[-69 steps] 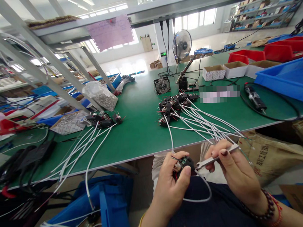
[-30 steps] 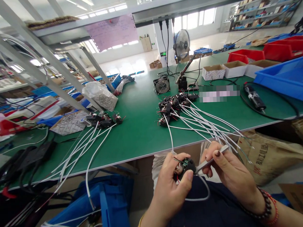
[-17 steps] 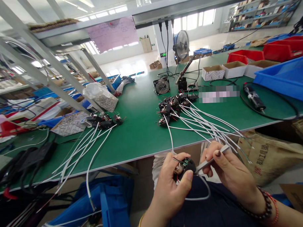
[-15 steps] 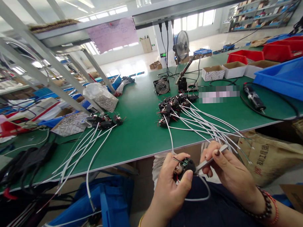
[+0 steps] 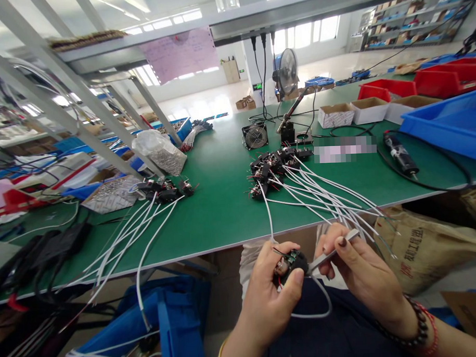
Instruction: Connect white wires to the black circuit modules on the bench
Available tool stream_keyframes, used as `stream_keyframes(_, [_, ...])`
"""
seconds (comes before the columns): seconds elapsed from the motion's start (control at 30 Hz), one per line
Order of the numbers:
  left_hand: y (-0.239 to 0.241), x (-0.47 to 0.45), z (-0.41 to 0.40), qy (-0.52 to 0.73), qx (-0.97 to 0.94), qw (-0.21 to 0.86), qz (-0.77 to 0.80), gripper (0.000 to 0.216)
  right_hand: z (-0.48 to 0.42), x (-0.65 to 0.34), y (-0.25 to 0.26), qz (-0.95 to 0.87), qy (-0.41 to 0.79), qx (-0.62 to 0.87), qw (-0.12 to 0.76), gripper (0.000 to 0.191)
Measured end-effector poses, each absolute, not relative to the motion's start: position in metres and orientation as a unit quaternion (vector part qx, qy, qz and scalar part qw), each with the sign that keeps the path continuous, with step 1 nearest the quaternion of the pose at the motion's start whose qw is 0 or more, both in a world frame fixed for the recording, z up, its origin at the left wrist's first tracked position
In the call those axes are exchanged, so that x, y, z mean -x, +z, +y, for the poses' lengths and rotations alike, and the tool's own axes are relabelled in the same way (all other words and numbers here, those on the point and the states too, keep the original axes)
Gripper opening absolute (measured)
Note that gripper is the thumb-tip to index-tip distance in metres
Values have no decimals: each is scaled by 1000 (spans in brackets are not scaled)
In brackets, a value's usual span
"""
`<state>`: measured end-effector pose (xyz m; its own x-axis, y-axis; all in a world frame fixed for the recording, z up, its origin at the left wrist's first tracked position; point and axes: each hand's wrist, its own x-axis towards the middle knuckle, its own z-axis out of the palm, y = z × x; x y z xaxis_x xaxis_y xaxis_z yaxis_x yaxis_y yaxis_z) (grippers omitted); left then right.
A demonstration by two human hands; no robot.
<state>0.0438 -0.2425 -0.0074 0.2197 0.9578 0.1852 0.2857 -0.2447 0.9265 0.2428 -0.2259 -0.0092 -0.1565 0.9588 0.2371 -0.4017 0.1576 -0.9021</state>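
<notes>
Below table edge [image 5: 209, 251], right hand's [image 5: 362, 273] tweezers [image 5: 331, 254] meet module [image 5: 290, 261].

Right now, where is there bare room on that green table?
Bare green table runs between the left cable bunch and the middle cable bunch, to the near edge. Farther right, white cables and a black tool crowd it.

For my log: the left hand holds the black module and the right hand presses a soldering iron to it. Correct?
Not quite. In the head view the left hand holds the black module, but the right hand presses metal tweezers to it.
</notes>
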Motion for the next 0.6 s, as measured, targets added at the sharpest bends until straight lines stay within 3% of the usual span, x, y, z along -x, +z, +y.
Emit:
stream_keyframes(0.5, [-10,-44,-243,420,-667,409,460,35,-226,-239,-8,-501,573,293,578,38])
stream_keyframes(0.6, [-5,-47,-245,406,-670,400,476,32,-230,-241,-10,-549,503,293,600,35])
